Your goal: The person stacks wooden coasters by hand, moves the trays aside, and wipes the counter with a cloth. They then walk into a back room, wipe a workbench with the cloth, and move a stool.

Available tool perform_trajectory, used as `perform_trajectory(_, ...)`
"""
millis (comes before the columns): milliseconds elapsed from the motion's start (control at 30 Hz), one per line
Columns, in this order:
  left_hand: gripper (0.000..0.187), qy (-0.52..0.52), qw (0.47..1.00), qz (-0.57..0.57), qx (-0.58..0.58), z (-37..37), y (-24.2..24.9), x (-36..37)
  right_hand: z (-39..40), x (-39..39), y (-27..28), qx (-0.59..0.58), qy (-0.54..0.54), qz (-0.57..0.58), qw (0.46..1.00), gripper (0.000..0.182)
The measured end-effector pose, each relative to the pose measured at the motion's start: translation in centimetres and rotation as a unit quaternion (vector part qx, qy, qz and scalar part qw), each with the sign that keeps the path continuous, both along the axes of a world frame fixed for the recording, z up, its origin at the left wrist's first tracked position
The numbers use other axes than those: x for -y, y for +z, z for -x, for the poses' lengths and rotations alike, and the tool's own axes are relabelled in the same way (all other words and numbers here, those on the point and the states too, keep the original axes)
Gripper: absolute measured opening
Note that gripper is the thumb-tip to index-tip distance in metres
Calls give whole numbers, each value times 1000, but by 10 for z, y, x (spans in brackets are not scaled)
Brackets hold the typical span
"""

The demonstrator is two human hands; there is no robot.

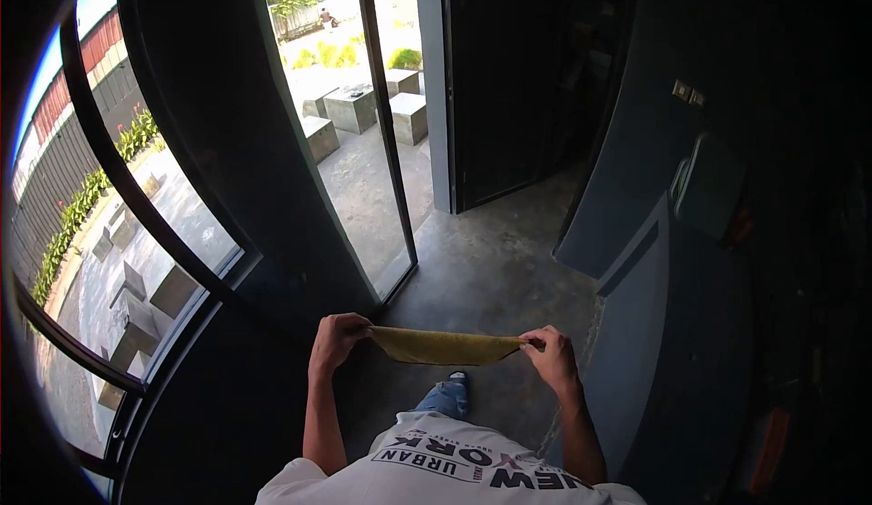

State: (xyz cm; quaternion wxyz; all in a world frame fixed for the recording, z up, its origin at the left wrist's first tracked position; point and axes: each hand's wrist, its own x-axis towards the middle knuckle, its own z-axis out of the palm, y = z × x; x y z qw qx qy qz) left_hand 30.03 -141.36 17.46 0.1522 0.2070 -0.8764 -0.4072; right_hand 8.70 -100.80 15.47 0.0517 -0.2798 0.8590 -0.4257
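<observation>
A yellow cloth (pixel 447 348) with a dark lower edge is stretched between my two hands at about waist height. My left hand (pixel 340 337) pinches its left corner. At the opposite corner, the fingers of my right hand (pixel 550 354) are closed on the fabric. The cloth's top edge runs nearly straight and its lower part sags a little. Below it show my jeans leg (pixel 445 398) and one foot on the concrete floor (pixel 490 269).
Ahead, a glass door (pixel 391 105) gives onto a yard with concrete block seats (pixel 350 108). An open dark door (pixel 536 78) stands right of it. On the left is a framed window (pixel 136 196). Along the right runs a grey-blue counter or low wall (pixel 631 323), below wall switches (pixel 688 93).
</observation>
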Motion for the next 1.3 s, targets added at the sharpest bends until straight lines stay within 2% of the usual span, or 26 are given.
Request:
perform_trajectory(100,20,42,998,-34,17,91,-10,21,80,15,-1,-2,-18,18,1000,18)
perform_trajectory(200,23,-5,998,30,-50,204,-45,52,156,28,-17,5,-51,35,998,15)
perform_trajectory(267,23,-71,985,-121,-105,288,-69,67,201,30,-25,12,-102,36,994,12)
perform_trajectory(300,17,-123,954,-235,-142,330,-89,74,224,30,-28,7,-125,35,992,12)
perform_trajectory(333,15,-152,932,-305,-126,368,-91,76,246,28,-34,1,-149,37,988,12)
perform_trajectory(367,15,-182,908,-341,-158,412,-107,78,271,25,-48,0,-156,77,985,14)
perform_trajectory(400,16,-210,883,-377,-185,450,-122,78,288,27,-35,37,-176,36,983,14)
perform_trajectory(467,16,-212,882,-373,-196,518,-108,62,338,24,-58,-2,-182,132,974,12)
perform_trajectory(600,16,-204,878,-369,-227,614,-64,48,417,29,-57,127,-215,323,913,19)
perform_trajectory(633,15,-192,882,-359,-239,624,-51,48,425,39,-39,104,-271,300,909,24)
perform_trajectory(733,17,-169,871,-390,-247,688,-39,63,506,57,-30,87,-275,334,897,34)
perform_trajectory(833,23,-125,891,-389,-199,753,-46,85,598,83,-30,122,-274,301,905,27)
perform_trajectory(867,25,-106,898,-385,-184,772,-52,92,625,96,-25,101,-248,299,916,24)
perform_trajectory(933,29,-70,910,-381,-149,814,-67,102,696,107,-43,135,-187,305,924,24)
perform_trajectory(1000,30,-47,913,-377,-146,853,-66,99,758,130,-49,118,-172,295,933,22)
perform_trajectory(1067,30,-42,919,-364,-143,892,-57,86,804,156,-32,131,-123,288,941,19)
perform_trajectory(1200,25,-46,910,-370,-181,973,-27,32,858,224,6,104,-19,250,962,15)
perform_trajectory(1233,22,-58,895,-413,-157,989,-7,15,866,238,15,107,0,227,968,16)
perform_trajectory(1267,22,-92,924,-345,-136,1012,-22,10,874,250,25,74,36,217,973,18)
perform_trajectory(1300,24,-86,927,-332,-153,1030,-17,4,886,256,26,65,25,199,978,21)
